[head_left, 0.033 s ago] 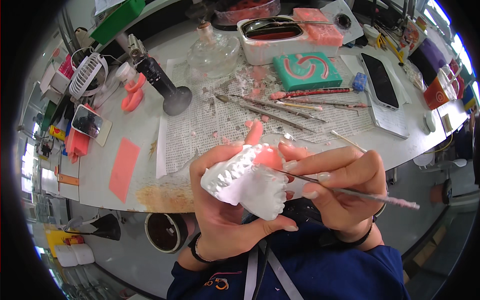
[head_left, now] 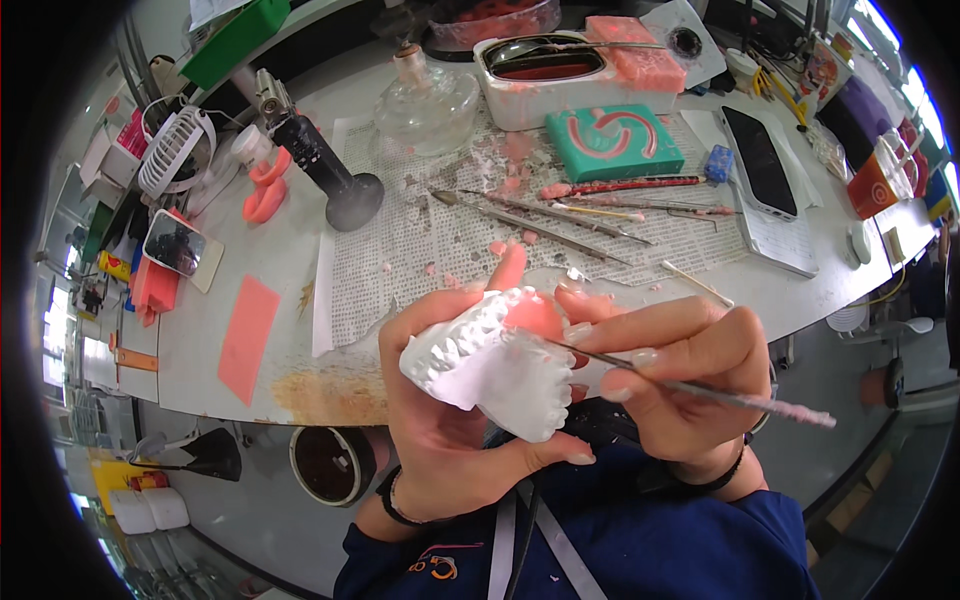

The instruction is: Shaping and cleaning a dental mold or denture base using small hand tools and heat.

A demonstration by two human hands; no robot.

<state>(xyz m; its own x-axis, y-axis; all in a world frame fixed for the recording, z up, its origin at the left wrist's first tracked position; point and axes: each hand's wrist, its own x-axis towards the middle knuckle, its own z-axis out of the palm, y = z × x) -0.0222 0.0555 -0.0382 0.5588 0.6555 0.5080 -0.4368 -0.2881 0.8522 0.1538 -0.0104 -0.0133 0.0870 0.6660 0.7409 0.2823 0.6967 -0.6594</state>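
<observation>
My left hand (head_left: pixel 435 440) is wrapped round a white plaster dental model (head_left: pixel 525 385) with a row of teeth along its edges. Pink wax (head_left: pixel 537 316) covers part of the model near its far side. Between the thumb and fingers of my right hand (head_left: pixel 690 370) is a thin metal wax carving tool (head_left: pixel 690 385), its handle end coated with pinkish wax. The tip points left to the model, at the lower border of the pink wax; whether it touches is too small to tell. My right fingertips are close beside the model.
Beyond my hands, newspaper (head_left: pixel 390 240) bears metal carving tools (head_left: pixel 540 225), cotton swabs and wax crumbs. Further back stand a glass spirit lamp (head_left: pixel 425 110), a white wax pot (head_left: pixel 520 105) and a green box (head_left: pixel 610 160). Left are a black torch (head_left: pixel 325 170) and a pink wax sheet (head_left: pixel 248 340).
The carving tool's handle end has dipped slightly and shifted a little left with my right hand. The model has turned very slightly in my left hand.
</observation>
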